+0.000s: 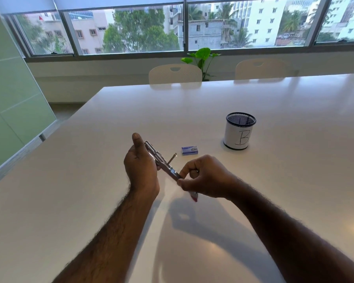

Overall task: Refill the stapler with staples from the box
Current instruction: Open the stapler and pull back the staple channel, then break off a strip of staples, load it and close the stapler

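A small metal stapler (164,165) is held up above the white table (253,180), tilted, with its far end up by my left thumb. A thin pusher rod sticks out from its middle toward the box. My left hand (141,168) grips its upper half. My right hand (204,176) pinches its lower end, where a red tip shows under the fingers. The small blue staple box (190,150) lies shut on the table just beyond my hands.
A black mesh pen cup (239,131) wrapped in white paper marked "B" stands to the right of the box. Two white chairs (175,74) line the far table edge, with a green plant (202,58) behind them. A glass partition runs along the left.
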